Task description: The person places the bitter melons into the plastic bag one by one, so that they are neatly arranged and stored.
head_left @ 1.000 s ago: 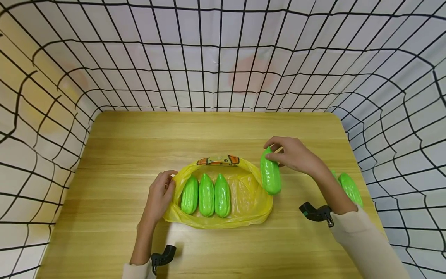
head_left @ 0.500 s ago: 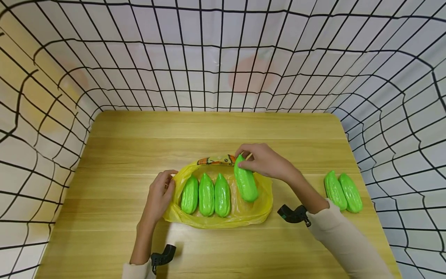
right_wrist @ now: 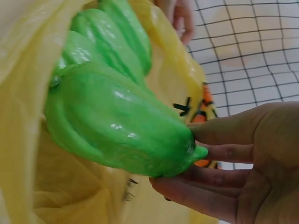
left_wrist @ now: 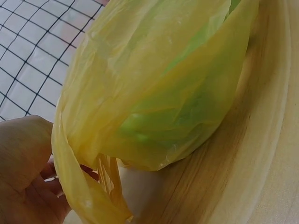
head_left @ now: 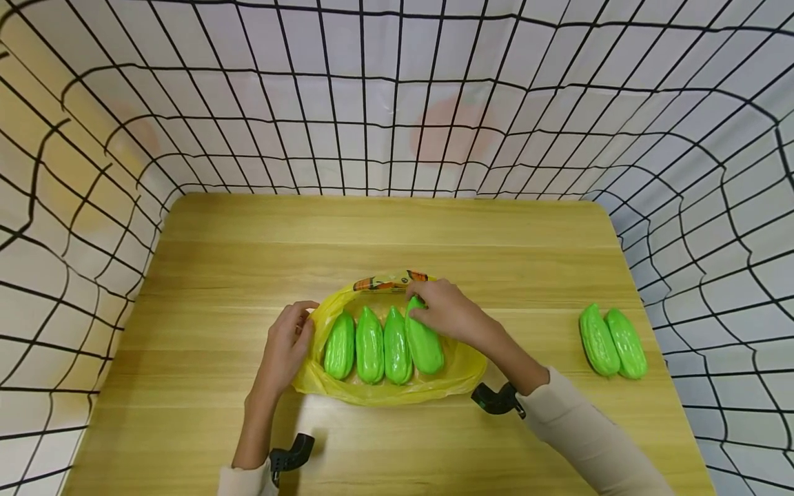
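Note:
A yellow plastic bag [head_left: 462,375] lies with its mouth wide on the table, an orange and black print on its far rim. Inside, three glossy green gourds [head_left: 370,348] stand side by side at the left. My right hand [head_left: 449,313] pinches a fourth, the held green gourd [head_left: 425,348], by its pointed stem end, over the bag and close against that row. The right wrist view shows thumb and fingers round the tip of this gourd [right_wrist: 117,123]. At the bag's left rim, my left hand [head_left: 287,344] grips the plastic; the bag partly hides its fingers in the left wrist view.
Two more green gourds [head_left: 614,343] lie together at the right of the wooden table [head_left: 217,241]. White walls with black wire grid [head_left: 397,103] rise behind and at both sides. Each wrist carries a black camera mount [head_left: 496,399].
My right hand has carried the gourd leftward from beside the bag's right rim, over its mouth and up to the others inside. The left hand has stayed at the left rim.

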{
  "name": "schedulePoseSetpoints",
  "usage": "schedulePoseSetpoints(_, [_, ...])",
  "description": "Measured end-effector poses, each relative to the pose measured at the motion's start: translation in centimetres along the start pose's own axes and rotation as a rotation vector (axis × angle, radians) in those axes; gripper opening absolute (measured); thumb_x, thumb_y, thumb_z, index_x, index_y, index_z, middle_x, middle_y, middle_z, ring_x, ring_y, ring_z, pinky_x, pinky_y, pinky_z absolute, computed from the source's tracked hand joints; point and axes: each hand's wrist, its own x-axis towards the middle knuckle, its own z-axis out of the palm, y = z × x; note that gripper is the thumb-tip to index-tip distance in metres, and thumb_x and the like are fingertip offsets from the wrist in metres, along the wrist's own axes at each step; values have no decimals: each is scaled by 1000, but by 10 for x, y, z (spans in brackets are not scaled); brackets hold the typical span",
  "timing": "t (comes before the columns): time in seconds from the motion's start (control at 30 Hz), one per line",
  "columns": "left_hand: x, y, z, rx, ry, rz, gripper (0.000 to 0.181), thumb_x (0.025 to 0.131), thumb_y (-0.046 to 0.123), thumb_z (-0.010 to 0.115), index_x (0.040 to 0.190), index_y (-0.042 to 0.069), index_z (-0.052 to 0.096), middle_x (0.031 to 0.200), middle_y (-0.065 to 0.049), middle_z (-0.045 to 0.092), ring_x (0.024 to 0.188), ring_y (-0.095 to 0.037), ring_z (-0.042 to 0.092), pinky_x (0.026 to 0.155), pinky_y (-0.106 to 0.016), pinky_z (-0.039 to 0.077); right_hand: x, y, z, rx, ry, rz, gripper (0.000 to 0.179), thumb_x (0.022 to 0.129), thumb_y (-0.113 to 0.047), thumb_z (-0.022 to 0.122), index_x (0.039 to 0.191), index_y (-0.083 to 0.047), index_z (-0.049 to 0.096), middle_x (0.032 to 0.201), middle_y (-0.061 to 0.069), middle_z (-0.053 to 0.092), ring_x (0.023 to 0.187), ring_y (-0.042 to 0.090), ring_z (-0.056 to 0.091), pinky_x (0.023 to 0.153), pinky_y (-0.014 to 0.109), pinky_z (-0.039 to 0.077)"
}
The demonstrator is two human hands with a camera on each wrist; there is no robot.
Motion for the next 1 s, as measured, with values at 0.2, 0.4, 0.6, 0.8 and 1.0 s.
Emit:
schedulePoseSetpoints(0.2, [0, 1, 0, -1, 2, 14, 26, 92, 4, 49, 115, 14, 55, 89, 0, 52, 73, -12, 50, 61, -28, 45, 3, 5, 12, -23, -30, 5, 20, 89, -7, 56, 108, -4, 62, 103, 9, 63, 58, 9, 49, 54, 24, 42])
schedulePoseSetpoints(0.4, [0, 1, 0, 1, 6, 22, 25, 92, 5, 49, 114, 14, 55, 89, 0, 52, 73, -12, 50, 61, -27, 45, 7, 16, 18, -16, -61, 42, 22, 88, -2, 54, 108, 2, 61, 103, 13, 62, 49, 9, 45, 48, 24, 40])
schedulePoseSetpoints(0.6, [0, 1, 1, -3, -1, 9, 26, 92, 4, 49, 115, 16, 55, 89, 1, 52, 74, -12, 50, 62, -28, 45, 11, 29, 23, -2, -93, 72, 21, 88, -3, 52, 107, 1, 61, 101, 11, 62, 58, 13, 50, 55, 25, 43])
schedulePoseSetpoints(0.8, [0, 1, 1, -2, -9, -8, 25, 92, 5, 49, 114, 16, 55, 91, 1, 52, 75, -13, 49, 62, -29, 45, 11, 35, 24, 14, -96, 79, 22, 88, -3, 50, 106, 1, 61, 100, 11, 61, 62, 15, 51, 56, 26, 44])
schedulePoseSetpoints(1.0, [0, 1, 1, 6, -1, 7, 26, 92, 4, 49, 115, 14, 55, 90, 0, 52, 75, -13, 50, 62, -28, 45, 9, 31, 24, -6, -99, 78, 27, 90, -4, 47, 113, 2, 58, 98, 10, 61, 47, 9, 42, 48, 24, 39])
